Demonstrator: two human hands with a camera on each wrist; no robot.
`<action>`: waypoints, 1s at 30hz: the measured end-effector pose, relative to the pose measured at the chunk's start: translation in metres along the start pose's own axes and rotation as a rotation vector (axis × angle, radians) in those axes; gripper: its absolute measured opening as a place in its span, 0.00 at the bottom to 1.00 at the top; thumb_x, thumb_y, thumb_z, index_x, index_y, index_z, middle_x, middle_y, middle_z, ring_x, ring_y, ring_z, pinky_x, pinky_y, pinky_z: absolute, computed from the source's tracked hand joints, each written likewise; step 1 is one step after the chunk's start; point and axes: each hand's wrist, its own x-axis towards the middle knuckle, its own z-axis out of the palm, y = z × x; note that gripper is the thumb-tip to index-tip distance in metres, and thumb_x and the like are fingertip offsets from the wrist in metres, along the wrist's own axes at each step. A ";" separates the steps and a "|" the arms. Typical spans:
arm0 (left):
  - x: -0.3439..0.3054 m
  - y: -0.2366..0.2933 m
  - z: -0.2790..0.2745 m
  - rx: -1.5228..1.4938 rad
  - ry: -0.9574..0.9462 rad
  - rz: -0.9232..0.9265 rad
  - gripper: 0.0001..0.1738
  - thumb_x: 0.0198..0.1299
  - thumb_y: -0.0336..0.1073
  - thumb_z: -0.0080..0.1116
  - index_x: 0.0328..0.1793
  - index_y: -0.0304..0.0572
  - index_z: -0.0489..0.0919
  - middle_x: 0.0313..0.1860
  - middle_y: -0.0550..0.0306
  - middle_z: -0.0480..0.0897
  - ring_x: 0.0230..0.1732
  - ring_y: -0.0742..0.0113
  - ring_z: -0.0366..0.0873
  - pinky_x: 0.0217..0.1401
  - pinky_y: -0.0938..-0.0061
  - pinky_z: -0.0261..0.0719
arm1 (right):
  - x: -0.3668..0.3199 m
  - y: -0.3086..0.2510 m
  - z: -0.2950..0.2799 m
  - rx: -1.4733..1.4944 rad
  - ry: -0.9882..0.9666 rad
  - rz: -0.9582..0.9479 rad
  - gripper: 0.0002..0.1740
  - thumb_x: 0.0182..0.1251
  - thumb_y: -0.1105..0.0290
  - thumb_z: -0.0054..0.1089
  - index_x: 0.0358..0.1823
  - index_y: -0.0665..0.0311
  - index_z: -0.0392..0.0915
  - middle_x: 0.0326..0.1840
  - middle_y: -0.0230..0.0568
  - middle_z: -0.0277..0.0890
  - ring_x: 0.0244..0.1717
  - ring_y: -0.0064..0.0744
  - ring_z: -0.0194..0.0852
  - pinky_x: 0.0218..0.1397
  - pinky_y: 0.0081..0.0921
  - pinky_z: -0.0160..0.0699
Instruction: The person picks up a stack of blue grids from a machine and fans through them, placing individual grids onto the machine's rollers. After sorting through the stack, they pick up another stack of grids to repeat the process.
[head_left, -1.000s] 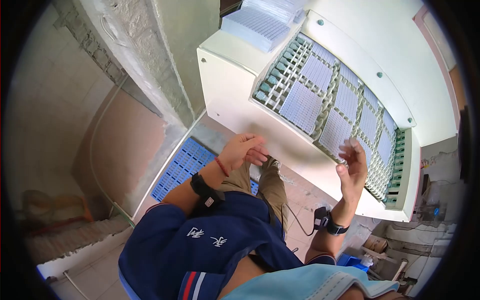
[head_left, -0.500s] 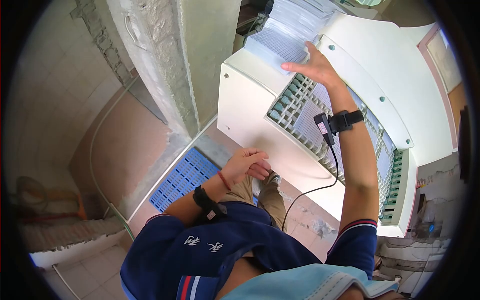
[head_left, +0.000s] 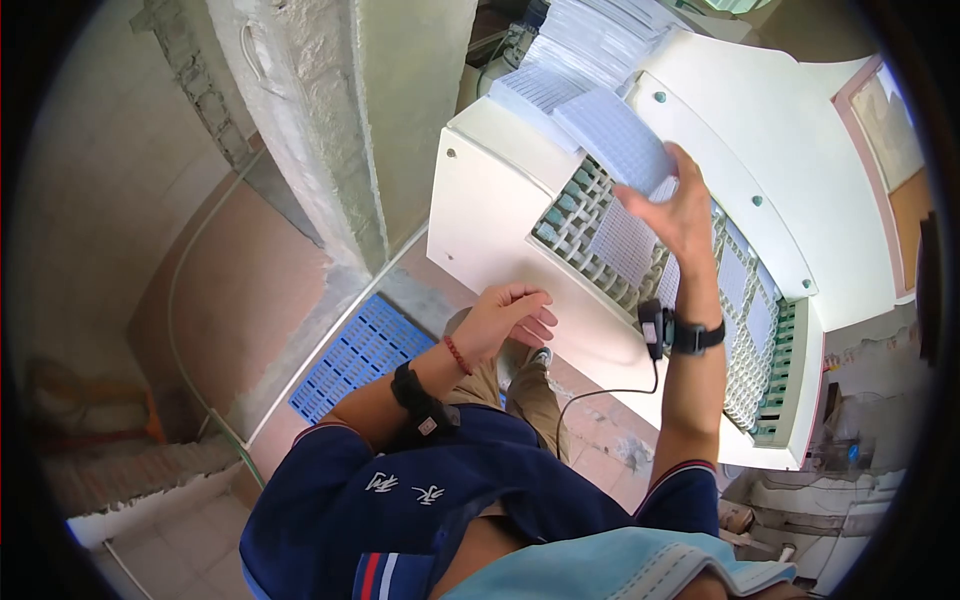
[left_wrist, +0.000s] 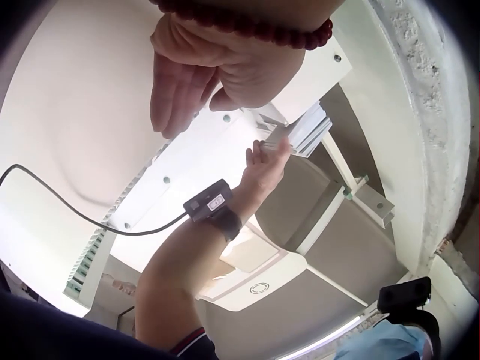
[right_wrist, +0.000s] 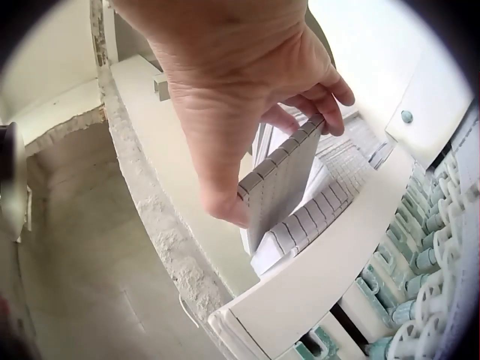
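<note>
My right hand [head_left: 680, 210] grips a pale gridded panel [head_left: 618, 140] by its near end, thumb on one side and fingers on the other. In the right wrist view this hand [right_wrist: 240, 90] pinches the panel [right_wrist: 289, 176], which stands tilted over stacked gridded pieces [right_wrist: 319, 214]. The stack [head_left: 535, 88] rests on the top left end of a white machine [head_left: 500, 190]. My left hand [head_left: 508, 318] hangs relaxed in front of the machine, holding nothing; the left wrist view shows this hand [left_wrist: 217, 67] with its fingers extended.
Similar panels [head_left: 622, 240] lie on the machine's bed of white links, with green fittings [head_left: 562, 215] along its end. Clear wrapped stacks [head_left: 600, 40] stand behind. A concrete pillar [head_left: 300, 120] is at the left, a blue slatted mat [head_left: 365, 350] on the floor. A cable [head_left: 600, 390] trails from my right wrist.
My right hand moved from above the bed up to the stack, then drew back toward me with a panel in its grip. The left hand has hardly moved.
</note>
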 end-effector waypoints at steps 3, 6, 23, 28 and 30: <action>0.013 0.001 0.017 0.027 -0.104 0.143 0.16 0.62 0.36 0.45 0.52 0.34 0.68 0.44 0.47 0.76 0.43 0.62 0.76 0.40 0.71 0.79 | -0.058 0.026 -0.006 0.248 0.086 0.140 0.48 0.30 0.55 0.71 0.52 0.80 0.64 0.46 0.58 0.69 0.49 0.43 0.68 0.55 0.31 0.64; 0.022 -0.011 0.044 0.022 -0.264 0.327 0.24 0.63 0.36 0.42 0.63 0.34 0.56 0.58 0.45 0.65 0.57 0.60 0.66 0.52 0.67 0.74 | -0.120 0.036 -0.002 0.467 0.173 0.295 0.46 0.31 0.58 0.72 0.51 0.80 0.64 0.46 0.54 0.69 0.48 0.39 0.67 0.55 0.30 0.61; 0.029 -0.030 0.087 -0.104 -0.215 0.097 0.18 0.61 0.27 0.42 0.57 0.35 0.62 0.50 0.48 0.73 0.45 0.58 0.76 0.42 0.65 0.81 | -0.225 0.064 -0.004 0.874 0.176 0.810 0.09 0.56 0.71 0.60 0.32 0.72 0.78 0.21 0.33 0.75 0.19 0.13 0.67 0.20 0.10 0.65; 0.037 -0.045 0.078 -0.030 -0.182 0.111 0.19 0.58 0.25 0.44 0.57 0.34 0.62 0.49 0.48 0.73 0.44 0.56 0.77 0.37 0.62 0.84 | -0.241 0.095 -0.029 0.894 0.210 0.890 0.07 0.55 0.71 0.61 0.29 0.69 0.79 0.18 0.31 0.73 0.14 0.14 0.63 0.16 0.10 0.61; 0.032 -0.035 0.081 -0.039 -0.195 0.061 0.19 0.59 0.26 0.44 0.57 0.35 0.62 0.49 0.47 0.73 0.43 0.54 0.78 0.33 0.62 0.85 | -0.253 0.124 -0.049 0.941 0.408 0.876 0.06 0.54 0.72 0.60 0.31 0.68 0.79 0.17 0.31 0.72 0.13 0.14 0.63 0.14 0.11 0.60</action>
